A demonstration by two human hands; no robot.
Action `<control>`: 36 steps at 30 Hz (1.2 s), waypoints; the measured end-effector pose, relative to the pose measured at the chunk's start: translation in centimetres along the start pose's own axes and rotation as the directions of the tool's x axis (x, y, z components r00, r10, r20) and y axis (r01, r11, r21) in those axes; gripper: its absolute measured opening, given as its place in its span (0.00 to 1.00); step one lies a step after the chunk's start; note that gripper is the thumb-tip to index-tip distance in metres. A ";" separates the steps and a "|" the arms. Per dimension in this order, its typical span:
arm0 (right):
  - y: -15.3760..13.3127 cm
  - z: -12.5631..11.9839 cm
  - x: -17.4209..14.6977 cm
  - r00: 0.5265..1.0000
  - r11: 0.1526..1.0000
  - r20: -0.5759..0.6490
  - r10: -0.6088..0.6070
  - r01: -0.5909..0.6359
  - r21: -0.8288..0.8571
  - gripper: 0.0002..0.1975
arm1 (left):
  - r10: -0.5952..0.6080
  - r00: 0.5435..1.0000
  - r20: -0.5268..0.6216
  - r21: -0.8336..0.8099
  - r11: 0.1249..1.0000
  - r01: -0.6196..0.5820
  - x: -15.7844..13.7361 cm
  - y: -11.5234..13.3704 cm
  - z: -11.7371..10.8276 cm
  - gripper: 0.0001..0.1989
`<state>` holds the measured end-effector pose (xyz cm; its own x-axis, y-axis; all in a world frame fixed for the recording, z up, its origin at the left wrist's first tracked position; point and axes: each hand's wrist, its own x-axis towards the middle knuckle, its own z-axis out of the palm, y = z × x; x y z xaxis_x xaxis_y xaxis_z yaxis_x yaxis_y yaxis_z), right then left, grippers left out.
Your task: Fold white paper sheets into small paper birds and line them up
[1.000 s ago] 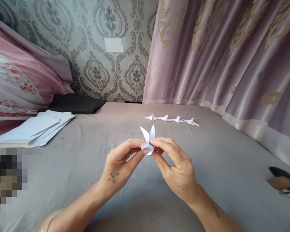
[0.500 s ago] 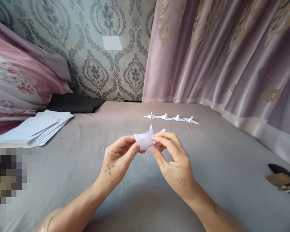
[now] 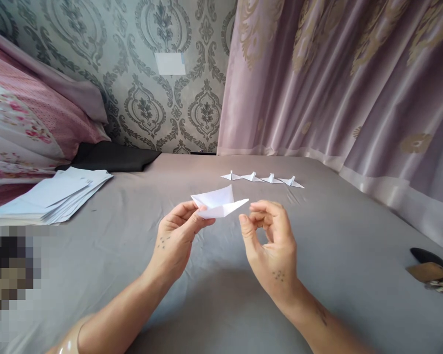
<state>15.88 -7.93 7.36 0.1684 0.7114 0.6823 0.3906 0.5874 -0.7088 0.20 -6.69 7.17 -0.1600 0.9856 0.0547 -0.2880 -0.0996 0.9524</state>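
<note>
A small folded white paper (image 3: 218, 202), opened out like a shallow boat with pointed ends, is held up above the grey sheet (image 3: 339, 255). My left hand (image 3: 179, 231) pinches its left end between thumb and fingers. Just right of the paper's pointed right tip is my right hand (image 3: 271, 233), its thumb and curled fingers apart with nothing between them. Farther back, several folded paper birds (image 3: 253, 176) stand in a row on the sheet.
A stack of white paper sheets (image 3: 47, 196) lies at the left, in front of a black flat item (image 3: 112, 156). At the right edge are a dark and brown object (image 3: 428, 270) and something metallic. A pink curtain (image 3: 291, 88) hangs behind, beside the patterned wall.
My right hand has let go of the folded paper and moved slightly right. The paper has spread wider and tipped, staying in my left hand. The paper birds have not moved.
</note>
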 end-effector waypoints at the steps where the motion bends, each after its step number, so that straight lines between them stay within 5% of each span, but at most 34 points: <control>1: 0.0 0.1 -0.1 0.998 0.998 0.017 0.061 -0.061 0.027 0.09 | 0.022 1.000 -0.002 0.007 1.000 -0.022 -0.1 -0.1 0.0 0.05; 6: 0.4 0.2 -0.2 0.904 0.899 0.212 0.372 -0.408 0.161 0.15 | 0.215 0.977 0.003 0.137 0.967 -0.213 -1.0 -0.3 0.5 0.06; 10: 0.6 0.5 0.0 0.878 0.857 0.204 0.433 -0.472 0.208 0.16 | 0.308 0.947 0.087 0.222 0.921 -0.320 -1.7 -0.5 1.0 0.04; 18: 0.5 0.5 -0.1 0.924 0.919 0.189 0.332 -0.363 0.157 0.07 | 0.384 0.881 0.277 0.279 0.845 -0.456 -1.5 -1.3 0.5 0.03; 25: 0.1 -0.2 0.3 0.972 0.978 0.200 0.122 -0.152 0.142 0.02 | 0.487 0.774 0.404 0.435 0.642 -0.631 -1.0 -0.2 -0.6 0.03; 33: -0.1 -0.9 0.6 0.964 0.978 0.259 0.060 -0.109 0.179 0.17 | 0.471 0.675 0.568 0.280 0.661 -0.697 -0.4 1.2 -1.1 0.08; 36: -0.2 -1.1 0.9 0.956 0.989 0.292 -0.013 -0.031 0.144 0.13 | 0.446 0.658 0.607 0.280 0.654 -0.702 -0.3 1.6 -1.3 0.11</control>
<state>16.99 -7.85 8.32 -0.1082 0.7855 0.6093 0.2510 0.6146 -0.7478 -1.47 -7.29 8.26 0.3392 0.6868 0.6429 0.1885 -0.7191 0.6688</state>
